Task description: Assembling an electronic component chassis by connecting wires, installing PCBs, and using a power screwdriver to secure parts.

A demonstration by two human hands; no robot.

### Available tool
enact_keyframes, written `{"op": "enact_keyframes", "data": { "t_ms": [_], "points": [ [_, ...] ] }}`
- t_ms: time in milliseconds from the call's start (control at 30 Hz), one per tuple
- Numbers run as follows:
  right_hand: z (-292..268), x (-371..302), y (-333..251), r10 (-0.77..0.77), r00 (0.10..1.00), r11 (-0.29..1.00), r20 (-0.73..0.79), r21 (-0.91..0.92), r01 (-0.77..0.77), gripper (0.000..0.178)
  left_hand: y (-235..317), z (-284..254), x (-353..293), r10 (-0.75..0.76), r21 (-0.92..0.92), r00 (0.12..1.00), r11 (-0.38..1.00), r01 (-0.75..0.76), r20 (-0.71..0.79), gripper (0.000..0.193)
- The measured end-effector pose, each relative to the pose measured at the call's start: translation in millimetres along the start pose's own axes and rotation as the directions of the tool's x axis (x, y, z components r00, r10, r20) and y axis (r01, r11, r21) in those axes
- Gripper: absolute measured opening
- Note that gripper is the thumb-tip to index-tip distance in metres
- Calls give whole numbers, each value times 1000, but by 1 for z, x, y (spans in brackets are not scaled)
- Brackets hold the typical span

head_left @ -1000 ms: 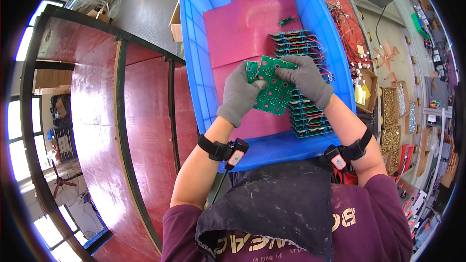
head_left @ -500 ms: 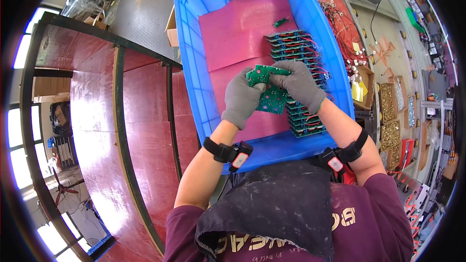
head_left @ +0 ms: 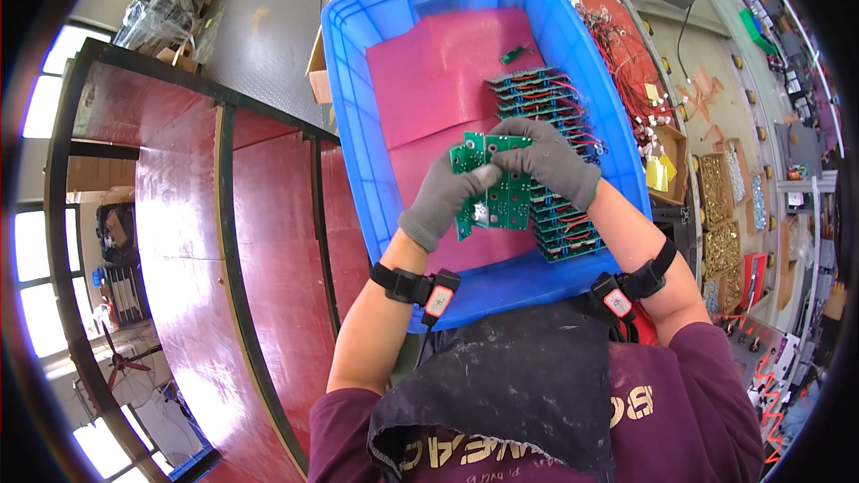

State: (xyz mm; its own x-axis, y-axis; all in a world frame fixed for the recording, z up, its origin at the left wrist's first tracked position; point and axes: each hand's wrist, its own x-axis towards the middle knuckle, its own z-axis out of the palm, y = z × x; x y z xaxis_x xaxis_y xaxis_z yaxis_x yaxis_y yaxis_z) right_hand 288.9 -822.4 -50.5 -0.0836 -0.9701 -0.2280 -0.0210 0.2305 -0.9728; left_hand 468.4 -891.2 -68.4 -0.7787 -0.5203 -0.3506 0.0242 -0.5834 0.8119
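Note:
Above the blue plastic bin [head_left: 351, 116], both gloved hands grip green circuit boards [head_left: 513, 201] with rows of holes. They look like two pieces side by side or overlapping; whether they are joined I cannot tell. My left hand [head_left: 445, 195] pinches the left edge, its thumb lying across the face. At the upper right edge, my right hand [head_left: 548, 161] holds on with its fingertips. Just beyond it, a row of circuit boards with components and red wires [head_left: 540, 100] stands along the bin's right side, partly hidden by that hand.
Dark pink sheets [head_left: 420, 80] line the bin, with a small green board [head_left: 513, 55] near its far end. Left of the bin is a red-panelled frame [head_left: 192, 206]. To the right lie bundled red wires [head_left: 617, 63] and boxes of brass-coloured parts [head_left: 718, 249].
The boards have turned from a tilted, overlapping pose to a flatter one with more of their faces showing. Both hands still grip them, the left slightly lower.

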Motion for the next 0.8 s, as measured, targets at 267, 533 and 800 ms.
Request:
{"op": "enact_keyframes", "data": {
  "t_ms": [267,533,800],
  "points": [
    [-1,5,-1,68,991,997,115,35,-73,30,-5,2,2,89,304,943,952,14,-322,34],
    [22,10,19,-248,920,830,-304,-557,40,17,-21,4,12,254,577,862,815,53,-439,29],
    [38,20,37,-298,858,750,-419,-659,-61,12,-28,1,19,285,682,795,701,208,-535,33]
  ]
}}
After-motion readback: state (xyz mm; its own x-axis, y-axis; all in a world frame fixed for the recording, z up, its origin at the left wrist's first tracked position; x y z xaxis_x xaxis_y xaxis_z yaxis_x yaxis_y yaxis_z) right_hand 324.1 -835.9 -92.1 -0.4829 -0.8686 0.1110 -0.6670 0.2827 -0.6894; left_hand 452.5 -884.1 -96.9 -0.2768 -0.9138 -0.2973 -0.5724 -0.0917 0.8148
